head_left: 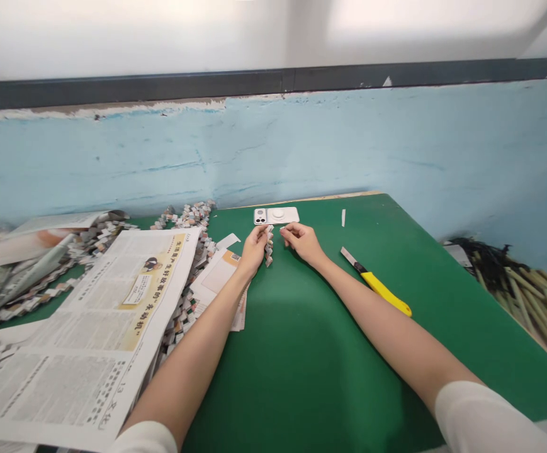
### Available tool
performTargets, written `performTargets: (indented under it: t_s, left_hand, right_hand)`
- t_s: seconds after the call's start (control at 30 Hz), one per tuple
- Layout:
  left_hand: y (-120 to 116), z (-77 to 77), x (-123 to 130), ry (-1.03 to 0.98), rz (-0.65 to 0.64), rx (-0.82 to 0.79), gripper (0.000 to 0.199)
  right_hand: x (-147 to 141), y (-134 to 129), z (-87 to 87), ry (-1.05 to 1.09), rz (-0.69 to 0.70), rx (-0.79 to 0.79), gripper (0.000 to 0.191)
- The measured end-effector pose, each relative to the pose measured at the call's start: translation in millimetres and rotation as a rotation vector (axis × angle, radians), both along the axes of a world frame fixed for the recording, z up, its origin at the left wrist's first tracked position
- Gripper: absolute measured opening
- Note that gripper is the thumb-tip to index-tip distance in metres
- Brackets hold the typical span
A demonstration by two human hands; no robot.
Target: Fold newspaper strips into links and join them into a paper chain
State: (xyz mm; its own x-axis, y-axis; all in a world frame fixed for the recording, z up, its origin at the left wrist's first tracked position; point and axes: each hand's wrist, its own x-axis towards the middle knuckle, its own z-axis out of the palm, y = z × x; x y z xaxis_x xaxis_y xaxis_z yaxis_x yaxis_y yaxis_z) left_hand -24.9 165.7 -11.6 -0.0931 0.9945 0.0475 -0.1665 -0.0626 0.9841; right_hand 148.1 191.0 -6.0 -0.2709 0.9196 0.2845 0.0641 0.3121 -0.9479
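My left hand (255,245) is closed on one end of a short folded-paper chain (269,248), which hangs down in a zigzag beside the fingers. A small gap to the right separates it from my right hand (301,241), whose thumb and fingers are pinched together; whatever they hold, if anything, is too small to make out. Just beyond both hands lies a white phone (288,215) with a round grip on its back. Cut newspaper pieces (216,277) lie under and beside my left forearm.
A large newspaper sheet (126,302) covers the left side, over long folded-paper chains (192,217). Right of my right arm lies a yellow-handled knife (386,293), with a paper strip (343,218) farther back. The green table (292,377) meets a blue wall. Sticks (537,292) are piled at right.
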Motion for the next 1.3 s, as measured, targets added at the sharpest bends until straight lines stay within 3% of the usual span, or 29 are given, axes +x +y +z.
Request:
performTargets:
  t_s: [0.23, 0.4, 0.7, 1.07, 1.3]
  left_hand:
    - [0.0, -2.7, 0.1, 0.002, -0.011, 0.004, 0.025]
    - [-0.3, 0.9, 1.8, 0.016, 0.003, 0.027, 0.019]
    - [1.7, -3.4, 1.3, 0.012, -0.009, 0.03, 0.019]
    - [-8.4, 10.7, 4.4, 0.073, -0.026, 0.053, 0.028]
    - [-8.0, 10.0, 4.5, 0.119, -0.041, 0.095, 0.023]
  right_hand:
    - [0.4, -3.7, 1.2, -0.062, 0.087, 0.125, 0.026]
    - [0.5, -7.3, 4.0, -0.141, 0.126, 0.166, 0.018]
    - [1.0, -8.7, 6.7, -0.155, 0.113, 0.169, 0.017]
    - [1.7, -8.8, 6.8, -0.193, 0.076, 0.187, 0.02]
    - [3.4, -4.8, 2.9, -0.169, 0.101, 0.174, 0.02]
